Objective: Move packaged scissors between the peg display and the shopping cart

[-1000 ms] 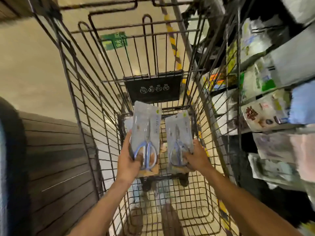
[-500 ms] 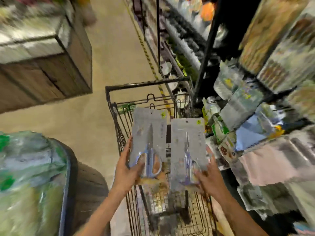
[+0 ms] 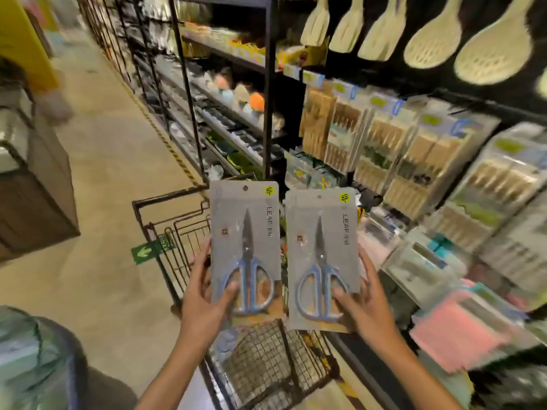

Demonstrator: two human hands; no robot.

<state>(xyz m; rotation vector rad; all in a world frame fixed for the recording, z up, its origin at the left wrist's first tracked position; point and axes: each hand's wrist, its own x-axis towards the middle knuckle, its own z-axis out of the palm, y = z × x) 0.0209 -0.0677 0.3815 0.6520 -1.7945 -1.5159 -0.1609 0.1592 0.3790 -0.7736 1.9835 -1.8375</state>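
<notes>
1. The left hand [image 3: 204,303] pinches the left pack [image 3: 244,247] of scissors by its lower edge, thumb on the front over the blue handles, fingers behind.
2. The right hand [image 3: 365,303] pinches the right pack [image 3: 321,255] the same way, its fingers wrapped around the pack's right edge.
3. Both packs stand upright side by side, just apart, held in the air above the cart [image 3: 177,232], with their hang holes at the top.
4. The display [image 3: 414,161] of hanging goods is to the right, well apart from the packs.
5. Judging by this, both packs are out of the cart and neither is hung. Left to do: find a free peg, which I cannot pick out here, and thread each hole onto it.
</notes>
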